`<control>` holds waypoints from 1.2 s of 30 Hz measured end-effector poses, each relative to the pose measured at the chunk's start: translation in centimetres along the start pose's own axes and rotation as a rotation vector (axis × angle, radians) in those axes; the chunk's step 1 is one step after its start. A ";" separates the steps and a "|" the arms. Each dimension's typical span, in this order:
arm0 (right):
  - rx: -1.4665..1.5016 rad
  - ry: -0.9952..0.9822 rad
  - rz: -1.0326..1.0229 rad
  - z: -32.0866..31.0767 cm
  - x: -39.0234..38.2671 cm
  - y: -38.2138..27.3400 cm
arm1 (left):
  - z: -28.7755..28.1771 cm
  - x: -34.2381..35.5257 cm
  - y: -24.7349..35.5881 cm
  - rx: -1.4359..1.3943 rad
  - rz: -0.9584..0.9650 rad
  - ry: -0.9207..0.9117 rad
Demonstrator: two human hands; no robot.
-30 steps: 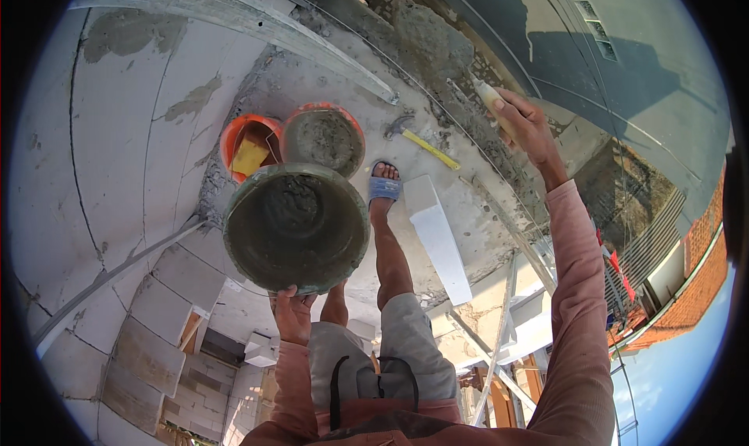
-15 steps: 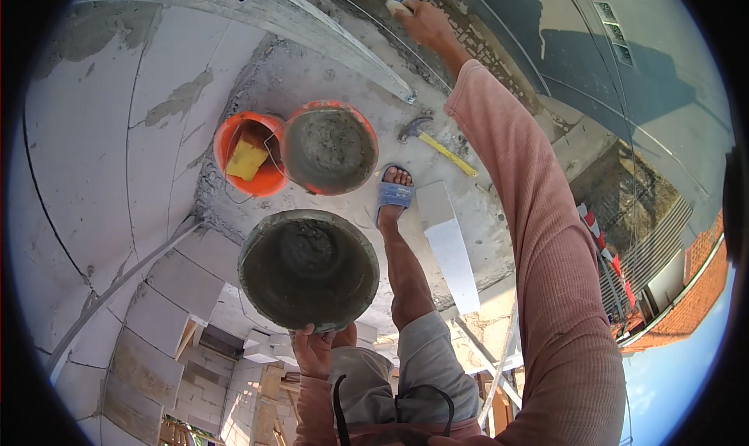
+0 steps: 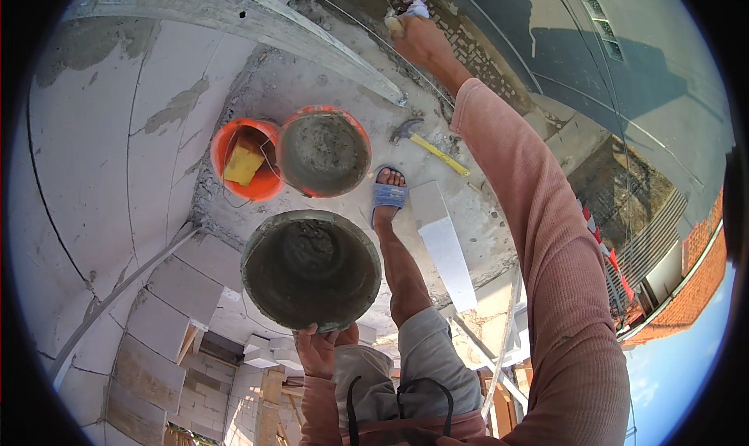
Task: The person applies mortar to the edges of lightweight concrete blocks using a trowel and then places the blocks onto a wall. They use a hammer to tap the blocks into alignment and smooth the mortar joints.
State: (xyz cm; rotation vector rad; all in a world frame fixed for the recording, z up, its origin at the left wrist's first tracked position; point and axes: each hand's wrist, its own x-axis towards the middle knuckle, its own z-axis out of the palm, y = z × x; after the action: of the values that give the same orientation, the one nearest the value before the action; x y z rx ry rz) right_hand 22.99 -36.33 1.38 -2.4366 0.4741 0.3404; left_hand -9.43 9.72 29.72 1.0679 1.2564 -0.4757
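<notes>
My left hand [image 3: 316, 352] grips the near rim of a cement-crusted bucket [image 3: 261, 290], which tips so that its inside faces me. Wet grey mortar [image 3: 312, 243] lies at its bottom. Stretched out to the far right, my right hand [image 3: 427, 47] is closed, and a pale rounded end [image 3: 393, 23] shows at its fingers; the rest of that thing is hidden. Past my left hand, on the floor, stands an orange bucket full of mortar [image 3: 324, 153]. Beside it another orange bucket [image 3: 222, 146] holds a yellow sponge-like block [image 3: 243, 165].
A claw hammer [image 3: 437, 151] with a yellow handle lies right of the buckets, near my sandalled foot [image 3: 388, 189]. A white block [image 3: 446, 251] lies beyond my leg. A grey beam [image 3: 312, 44] crosses the far side; a block wall [image 3: 94, 157] rises left. Another person [image 3: 417, 1] is far below.
My right hand has shifted slightly down. The view has moved a little, and the person far below shows more. My left hand keeps its hold on the tipped bucket.
</notes>
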 end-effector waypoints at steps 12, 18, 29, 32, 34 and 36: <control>0.361 -0.132 0.210 0.8 4.7 -1.1 | -1.5 0.3 -0.6 0.058 -0.022 -0.007; 0.462 -0.193 0.354 1.0 0.9 1.0 | -1.2 0.0 0.0 0.055 -0.012 -0.001; 0.507 -0.253 0.367 -1.0 -5.3 6.8 | 1.3 0.4 0.6 0.076 0.002 -0.025; 0.550 -0.242 0.350 -2.5 -7.7 7.6 | 2.2 0.1 0.7 0.131 0.044 0.004; 0.627 -0.226 0.335 -3.8 -10.3 6.9 | 1.8 0.2 0.9 0.147 0.083 0.032; 0.689 -0.179 0.311 -5.8 -13.1 6.9 | 2.3 0.8 1.1 0.161 0.109 0.045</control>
State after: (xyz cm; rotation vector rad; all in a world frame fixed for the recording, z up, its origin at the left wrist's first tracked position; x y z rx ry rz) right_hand 9.03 -41.74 6.74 -1.6525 0.7483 0.4346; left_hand -7.08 8.53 29.29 1.2825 1.2072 -0.4774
